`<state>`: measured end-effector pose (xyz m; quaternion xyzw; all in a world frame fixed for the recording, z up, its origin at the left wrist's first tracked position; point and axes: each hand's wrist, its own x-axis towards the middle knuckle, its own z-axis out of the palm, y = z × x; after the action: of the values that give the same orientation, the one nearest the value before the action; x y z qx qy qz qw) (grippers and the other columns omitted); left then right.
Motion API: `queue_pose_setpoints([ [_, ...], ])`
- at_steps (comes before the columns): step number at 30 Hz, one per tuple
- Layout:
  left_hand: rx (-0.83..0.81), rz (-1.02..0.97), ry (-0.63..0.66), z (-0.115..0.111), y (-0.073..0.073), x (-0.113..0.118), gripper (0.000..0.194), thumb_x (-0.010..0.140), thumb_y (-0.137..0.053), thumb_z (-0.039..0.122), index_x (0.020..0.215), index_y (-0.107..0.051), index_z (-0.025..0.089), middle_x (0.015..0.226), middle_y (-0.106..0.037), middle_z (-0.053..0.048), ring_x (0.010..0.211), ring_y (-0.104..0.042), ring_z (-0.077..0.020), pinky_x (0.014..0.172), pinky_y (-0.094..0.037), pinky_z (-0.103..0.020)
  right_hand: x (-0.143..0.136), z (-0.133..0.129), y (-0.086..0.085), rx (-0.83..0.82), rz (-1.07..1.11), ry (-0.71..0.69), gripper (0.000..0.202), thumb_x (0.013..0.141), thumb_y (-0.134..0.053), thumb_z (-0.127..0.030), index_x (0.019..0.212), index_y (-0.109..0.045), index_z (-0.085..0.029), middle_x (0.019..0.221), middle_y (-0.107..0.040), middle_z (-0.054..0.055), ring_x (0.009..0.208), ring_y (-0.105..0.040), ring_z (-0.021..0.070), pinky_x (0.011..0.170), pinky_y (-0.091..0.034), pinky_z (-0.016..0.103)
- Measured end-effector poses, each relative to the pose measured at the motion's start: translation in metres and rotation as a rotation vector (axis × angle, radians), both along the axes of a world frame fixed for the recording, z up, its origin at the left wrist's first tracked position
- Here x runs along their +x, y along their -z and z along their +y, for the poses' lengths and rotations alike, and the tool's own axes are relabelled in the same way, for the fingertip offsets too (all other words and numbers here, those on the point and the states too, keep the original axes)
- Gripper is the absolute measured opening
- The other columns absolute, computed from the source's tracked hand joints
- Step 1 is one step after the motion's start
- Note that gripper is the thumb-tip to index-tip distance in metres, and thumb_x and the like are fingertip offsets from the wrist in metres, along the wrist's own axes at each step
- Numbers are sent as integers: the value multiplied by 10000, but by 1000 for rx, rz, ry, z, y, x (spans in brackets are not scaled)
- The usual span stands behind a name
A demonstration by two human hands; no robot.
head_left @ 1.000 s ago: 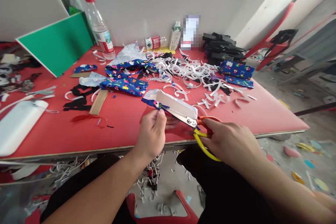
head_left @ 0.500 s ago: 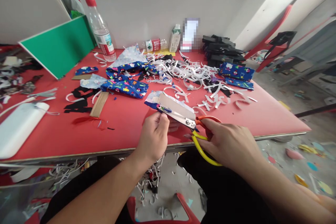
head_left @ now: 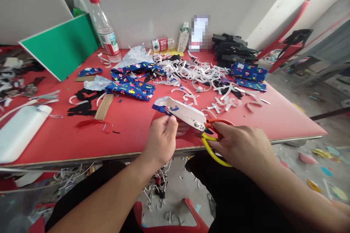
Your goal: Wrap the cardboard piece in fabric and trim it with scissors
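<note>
My left hand pinches the near edge of a small piece of blue patterned fabric with a beige card on it. Scissors with one orange and one yellow handle are in my right hand, fingers through the loops. Their blades lie along the near edge of the card, tips close to my left thumb, and look nearly closed. A bit of blue fabric shows beside the scissors' pivot. Beyond my hands, blue patterned fabric lies on the red table, beside a cardboard strip.
White curled strips are heaped mid-table. A bottle, green board, carton, folded black pieces and blue patterned pieces stand or lie behind. A white device lies at left.
The scissor blades have come closer together along the card's near edge. My right hand has moved slightly right and up in the view; my left hand still holds the piece.
</note>
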<state>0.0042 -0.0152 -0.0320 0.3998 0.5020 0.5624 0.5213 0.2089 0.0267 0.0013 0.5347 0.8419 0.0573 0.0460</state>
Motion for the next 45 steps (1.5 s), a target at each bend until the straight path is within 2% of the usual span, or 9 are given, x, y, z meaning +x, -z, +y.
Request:
queue_pose_setpoints([
  [5,-19,-103,-19,2,0,0,372,910,-673,551,748,-613,222,766,-771,-89,848,-803,-310,778,-677,-454,3,1,4,-35,137,19,352,861,-623,-505,997,-783,-222,590,-705,49,530,-624,239,520,-242,298],
  [11,-20,-199,-88,3,6,1,380,897,-719,550,770,-595,214,736,-759,-88,857,-816,-318,798,-687,-470,6,2,-4,9,168,72,408,895,-546,-533,1027,-768,-216,587,-694,73,507,-619,265,499,-255,301],
  [17,31,-261,-132,1,3,1,346,889,-760,524,796,-596,234,751,-759,-73,900,-810,-317,817,-685,-472,9,-1,-3,23,185,-23,364,869,-561,-482,1006,-745,-200,761,-779,101,654,-708,283,527,-277,304],
  [20,28,-269,-110,0,2,1,339,888,-769,515,802,-604,230,762,-760,-68,895,-805,-312,826,-682,-485,9,-3,-2,24,170,-47,352,865,-565,-452,1001,-749,-184,812,-796,105,673,-717,276,528,-248,302],
  [23,17,-263,-108,-1,3,0,338,888,-770,514,814,-622,219,767,-764,-74,894,-804,-313,835,-680,-489,11,-4,0,40,132,-67,359,879,-591,-464,1028,-762,-185,758,-785,94,634,-698,263,523,-188,299],
  [26,4,-260,-114,-1,4,0,348,876,-778,525,822,-639,210,768,-771,-84,905,-804,-322,831,-681,-488,13,-4,1,51,86,-70,336,883,-614,-498,931,-761,-200,655,-739,74,560,-648,241,521,-148,299],
  [32,-1,-268,-133,-1,4,0,339,875,-779,497,807,-625,203,786,-783,-96,916,-812,-330,826,-686,-490,9,-7,-1,9,44,-37,283,871,-607,-477,842,-716,-217,531,-636,34,456,-551,202,503,-145,295],
  [39,-27,-328,-185,4,2,1,337,835,-794,466,785,-578,211,761,-777,-85,895,-817,-325,811,-691,-491,3,-8,2,-65,89,44,314,878,-585,-447,966,-776,-213,635,-723,77,522,-623,247,530,-214,306],
  [45,-28,-383,-239,4,-6,0,310,826,-777,455,839,-613,193,772,-773,-71,858,-813,-290,795,-691,-457,15,4,-1,-19,126,129,477,909,-513,-630,995,-746,-223,658,-718,81,569,-645,284,523,-255,309],
])
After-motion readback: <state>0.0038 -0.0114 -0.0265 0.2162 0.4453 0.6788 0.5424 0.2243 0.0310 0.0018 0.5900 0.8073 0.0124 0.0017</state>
